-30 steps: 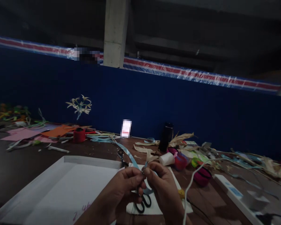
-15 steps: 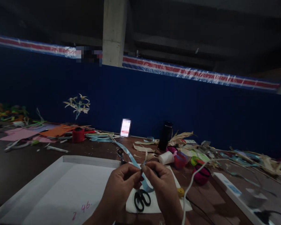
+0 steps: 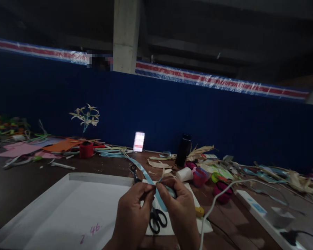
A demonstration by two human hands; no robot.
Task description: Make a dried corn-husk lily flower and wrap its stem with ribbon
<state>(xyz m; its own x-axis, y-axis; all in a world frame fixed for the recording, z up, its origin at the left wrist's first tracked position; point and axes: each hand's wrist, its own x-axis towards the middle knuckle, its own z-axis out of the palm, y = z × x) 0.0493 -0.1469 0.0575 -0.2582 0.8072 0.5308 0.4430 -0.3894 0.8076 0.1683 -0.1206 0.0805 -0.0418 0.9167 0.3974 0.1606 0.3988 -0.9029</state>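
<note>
My left hand [image 3: 134, 205] and my right hand [image 3: 179, 201] meet above the table, thumbs and forefingers pinched together at the tips. A light blue ribbon [image 3: 141, 169] runs from the tabletop at the back down into the pinch, and a flat length of it hangs between the hands. Inside my right hand some more light blue material shows, and a pale thin strip pokes up behind its fingers. What exactly sits between the fingertips is hidden. Just below the hands, black-handled scissors [image 3: 158, 221] lie on a white sheet [image 3: 202, 224].
A white tray [image 3: 67, 205] marked "46" lies at left. Further back are a red roll [image 3: 86, 150], an artificial flower stem [image 3: 85, 116], a lit phone [image 3: 139, 141] and a black bottle [image 3: 183, 150]. A white cable [image 3: 216, 198] and power strip [image 3: 255, 210] lie at right.
My right hand has turned slightly, showing light blue material within it. My fingertips have shifted a little left, and the hanging ribbon's lower loop is now partly covered.
</note>
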